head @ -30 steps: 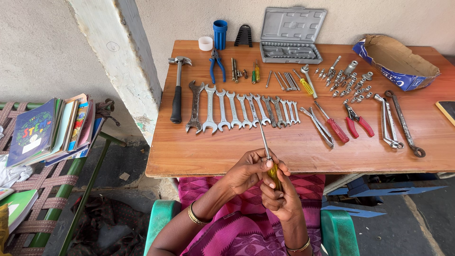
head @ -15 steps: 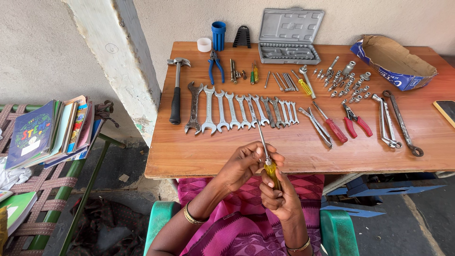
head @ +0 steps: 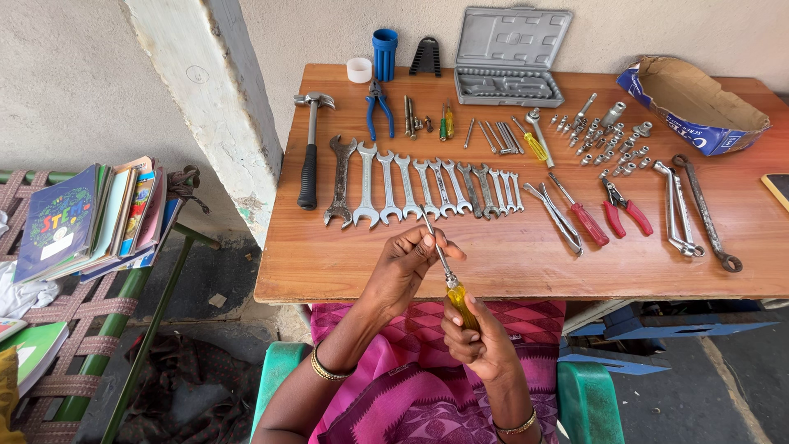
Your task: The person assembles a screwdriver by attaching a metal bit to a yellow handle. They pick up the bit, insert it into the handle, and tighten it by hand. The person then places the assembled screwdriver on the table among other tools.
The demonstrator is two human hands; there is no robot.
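A yellow-handled screwdriver [head: 454, 292] points up and away over the front edge of the wooden table [head: 509, 263]. My right hand [head: 475, 337] grips its handle. My left hand [head: 411, 263] pinches the metal shaft near the tip with fingers and thumb. Just beyond the tip lies a row of several open-end spanners [head: 427, 185], sorted large to small from left to right.
On the table also lie a hammer [head: 309, 152], blue pliers [head: 378, 103], red pliers [head: 620, 205], a red screwdriver [head: 579, 214], several sockets [head: 612, 140], a grey tool case [head: 509, 57] and a torn cardboard box [head: 699, 103]. Books [head: 90, 218] are stacked at left.
Both hands and the screwdriver have stayed in nearly the same place; my left fingers have shifted slightly along the shaft. The view has tilted a little.
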